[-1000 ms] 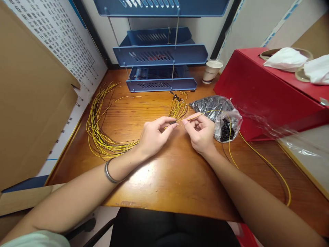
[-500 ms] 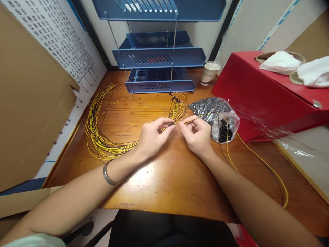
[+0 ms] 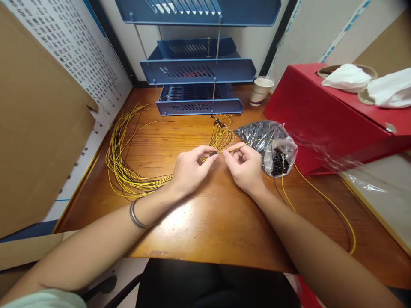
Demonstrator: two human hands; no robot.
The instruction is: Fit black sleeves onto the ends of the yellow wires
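Between the thumb and fingers of my left hand [image 3: 192, 169] is a small black connector [image 3: 213, 153]. My right hand [image 3: 244, 166] pinches a yellow wire [image 3: 261, 139] close to its end, a short way right of the connector. Whether the wire tip touches the connector is too small to tell. That wire runs over a clear plastic bag [image 3: 266, 136] of small black parts and curves down the table's right side. Behind my hands lies a bundle of yellow and black wires [image 3: 221, 136] with black connectors on their ends.
Left of my hands, a large loop of yellow and black wires [image 3: 117, 164] lies on the wooden table [image 3: 199, 231]. A blue tiered rack [image 3: 199, 107], a paper cup [image 3: 261, 90] and a red box [image 3: 295, 115] with tape rolls stand behind. Cardboard [image 3: 41, 124] leans at the left.
Both hands keep nearly the same pose and grip. The whole view has shifted slightly; the rest of the table looks the same.
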